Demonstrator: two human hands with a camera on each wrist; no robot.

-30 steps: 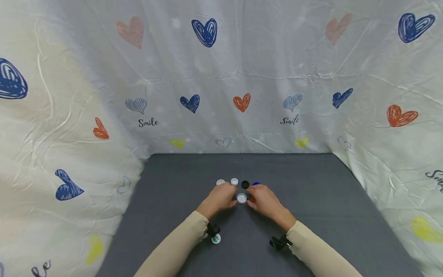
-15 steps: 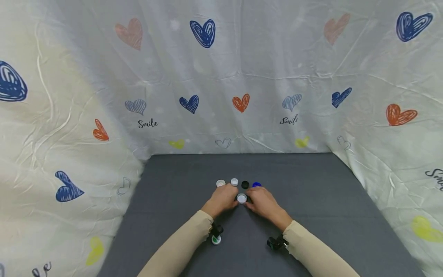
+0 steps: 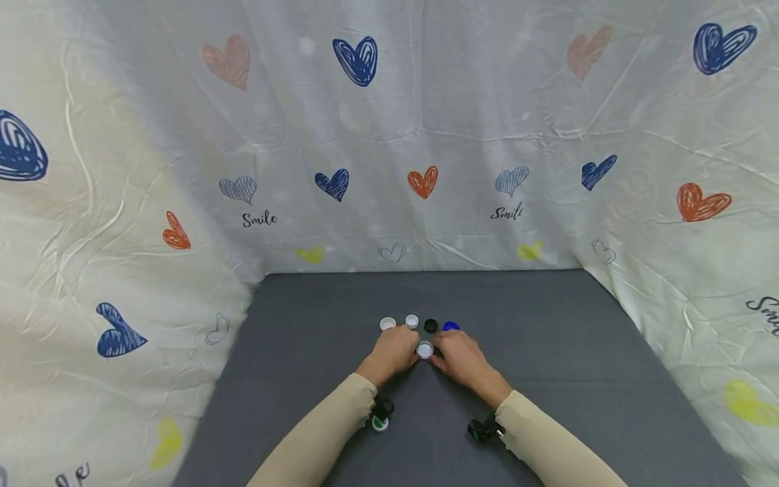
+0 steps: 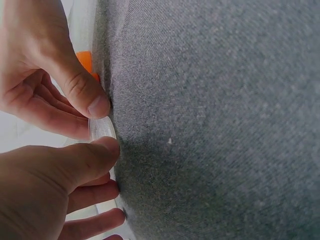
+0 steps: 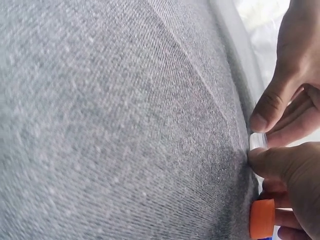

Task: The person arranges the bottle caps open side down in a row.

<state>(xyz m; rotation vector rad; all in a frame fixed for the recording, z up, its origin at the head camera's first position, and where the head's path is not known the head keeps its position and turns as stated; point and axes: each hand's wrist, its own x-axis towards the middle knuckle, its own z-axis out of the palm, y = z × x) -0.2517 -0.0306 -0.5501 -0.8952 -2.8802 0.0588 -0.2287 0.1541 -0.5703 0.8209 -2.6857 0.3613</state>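
A white bottle cap [image 3: 425,350] with a ridged side lies on the grey cloth between my two hands. From its left side my left hand [image 3: 394,352] pinches the edge, thumb in front and the other fingers behind. On the opposite side my right hand [image 3: 464,360] holds the edge in the same way. In the left wrist view the cap [image 4: 102,129] shows between both thumbs. An orange cap [image 5: 262,219] stands beside the fingers of my right hand, hidden from the head view.
Behind the hands a row holds two white caps [image 3: 387,323], a black cap [image 3: 431,326] and a blue cap [image 3: 451,326]. A white cap with green on it [image 3: 380,424] lies by the left wrist camera. A heart-printed curtain [image 3: 389,149] surrounds the table.
My left hand has moved slightly right, up to the white cap. My right hand has shifted a little left and down, now covering the orange cap in the head view.
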